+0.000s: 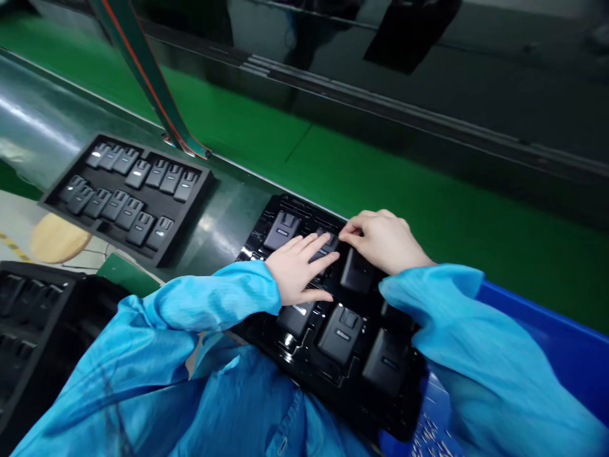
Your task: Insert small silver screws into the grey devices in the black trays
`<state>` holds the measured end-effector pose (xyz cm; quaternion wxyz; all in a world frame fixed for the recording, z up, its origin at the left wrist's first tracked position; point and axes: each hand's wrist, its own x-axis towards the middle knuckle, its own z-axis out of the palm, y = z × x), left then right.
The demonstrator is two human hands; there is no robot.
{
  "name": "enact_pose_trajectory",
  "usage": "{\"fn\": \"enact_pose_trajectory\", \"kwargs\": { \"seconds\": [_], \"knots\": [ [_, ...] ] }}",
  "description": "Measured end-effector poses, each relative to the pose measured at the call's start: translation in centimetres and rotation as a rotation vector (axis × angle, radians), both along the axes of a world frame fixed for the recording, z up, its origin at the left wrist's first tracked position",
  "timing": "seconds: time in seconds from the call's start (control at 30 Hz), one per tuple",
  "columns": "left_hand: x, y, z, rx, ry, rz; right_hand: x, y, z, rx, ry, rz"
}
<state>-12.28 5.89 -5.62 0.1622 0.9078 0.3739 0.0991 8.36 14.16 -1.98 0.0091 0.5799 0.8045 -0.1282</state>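
Lays the left hand (302,270), palm down and with fingers spread, over a black device (328,247) in the upper row of the black tray (399,416); covers this device in part. Brings the thumb and the forefinger of the right hand (385,240) close together at the right side of the same device, just above the neighbouring device (356,274) of this row. Cannot tell about any small object between these two fingertips. Holds both hands very near to each other, but with a narrow gap between.

Has the black tray close before the body, at the green bench (228,212). At its upper left corner, a corner device (281,230) in full view, with small pale letters. In the lower row, three more devices, the leftmost one partly hidden by the left arm.

To the left, on the same bench, a dark grey tray (195,209) with two rows of similar devices; just behind it, a slanting green post (147,82) with red lines. At the lower left, another dark tray (52,343). Between these two trays, a round wooden seat (59,238).
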Motion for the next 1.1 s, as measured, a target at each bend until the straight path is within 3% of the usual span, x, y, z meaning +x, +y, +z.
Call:
{"fn": "enact_pose_trajectory", "kwargs": {
  "seconds": [0.27,0.47,0.6,0.73,0.83,0.9,0.97,1.1],
  "knots": [
    [0.3,-0.5,-0.4,0.055,0.033,0.058,2.1,2.0,-2.0,-0.335,0.347,-0.07],
    [-0.2,-0.5,0.1,0.061,0.069,0.039,0.9,2.5,-2.2,-0.365,0.478,-0.128],
    [-0.3,0.4,1.3,0.036,0.134,0.046,2.1,1.6,0.4,-0.259,0.56,-0.212],
    [-0.2,1.2,3.1,0.01,0.219,0.043,7.5,-5.2,4.7,0.031,0.645,-0.288],
    [0.4,-0.2,4.8,0.055,0.192,0.019,13.0,-12.7,5.3,0.099,0.563,-0.43],
    [1.3,-2.2,5.8,0.136,0.129,-0.058,16.6,-17.5,3.7,0.072,0.474,-0.533],
    [2.6,-4.8,6.3,0.156,0.046,-0.247,19.6,-21.9,0.7,0.016,0.37,-0.647],
    [6.9,-10.6,4.9,0.18,-0.11,-0.671,22.8,-29.0,-5.5,-0.079,0.237,-0.877]
  ]
}}
